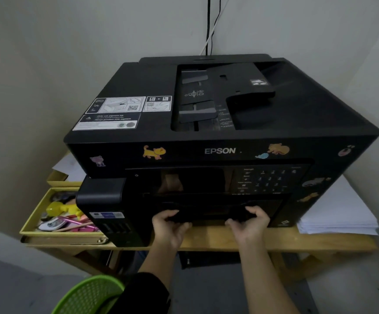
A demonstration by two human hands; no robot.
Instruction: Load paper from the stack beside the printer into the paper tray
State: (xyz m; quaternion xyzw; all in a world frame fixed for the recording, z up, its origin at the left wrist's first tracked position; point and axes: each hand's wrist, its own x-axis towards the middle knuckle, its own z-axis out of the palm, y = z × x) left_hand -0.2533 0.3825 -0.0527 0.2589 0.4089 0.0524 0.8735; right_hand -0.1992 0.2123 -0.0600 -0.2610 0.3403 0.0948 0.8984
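White paper stack [342,214] lying flat on the wooden worktop [274,242], just to the right of the printer [218,150], with its left part hidden behind the printer's side. Paper tray [209,217] low in the front of the printer, under the control panel, black and in deep shadow; not possible to tell how far out of the printer. Left hand [169,225] clamped on the left part of the tray's front lip, fingers curled over the top and thumb below. Right hand [249,223] clamped in the same way on the right part. Both hands apart from each other, forearms reaching up from below the printer's front. Printer large and black, marked EPSON, with cat stickers along its front band and white label sheets on the left of its lid. To the left of the printer, an open yellow box [28,223] holding pink pens and a yellow toy, with more white sheets behind it. Behind the printer, black and white cables [209,26] going up the pale wall. Below the printer's front left corner, close to the camera, a green mesh basket [86,295].
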